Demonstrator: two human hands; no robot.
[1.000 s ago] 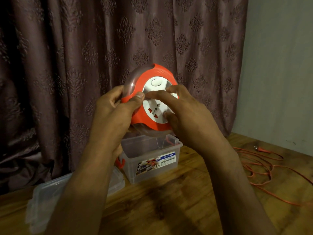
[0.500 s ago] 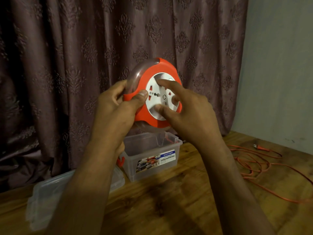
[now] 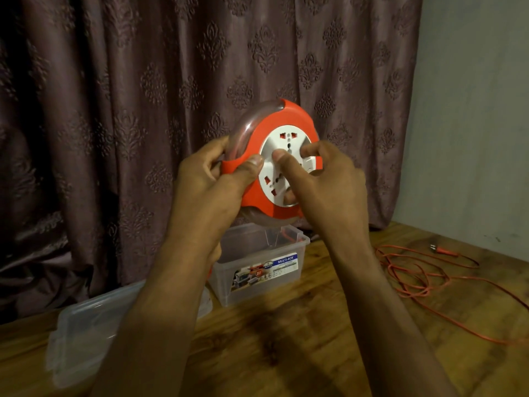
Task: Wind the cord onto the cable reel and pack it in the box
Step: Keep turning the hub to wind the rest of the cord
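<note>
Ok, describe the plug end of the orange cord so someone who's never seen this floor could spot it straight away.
Start at the wooden floor and go to its far right, near the grey wall. The loose orange cord lies tangled there. At its far end sits the plug: a short, thick orange stub with dark metal pins, where the rest is thin wire.

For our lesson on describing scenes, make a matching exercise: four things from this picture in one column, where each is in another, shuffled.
1. cable reel
2. clear plastic box
3. box lid
4. orange cord

a. loose on the floor, right
b. flat on the floor, left
c. held up in both hands
d. open, on the floor below the reel

Pairs: 1-c, 2-d, 3-b, 4-a
</note>
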